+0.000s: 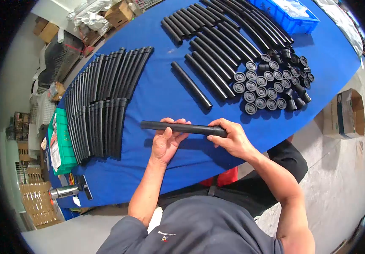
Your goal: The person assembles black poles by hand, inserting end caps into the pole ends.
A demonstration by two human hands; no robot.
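Note:
A black tube (182,128) is held level above the blue cloth, close to the table's near edge. My left hand (165,142) grips it left of its middle, thumb in front and fingers behind. My right hand (230,137) is wrapped round its right end, where a black cap seems to sit, partly hidden by the fingers. Beyond the hands, one loose black tube (192,86) lies slanted on the cloth. To its right stand and lie many black round caps (261,91), with rows of more black tubes (216,46) behind them.
Stacked black tubes with collared ends (106,80) cover the table's left part. A green crate (66,142) stands at the left edge, near a metal flask (65,191) and a phone (86,187). A blue crate (294,23) is at the back right; a cardboard box (331,114) is on the floor.

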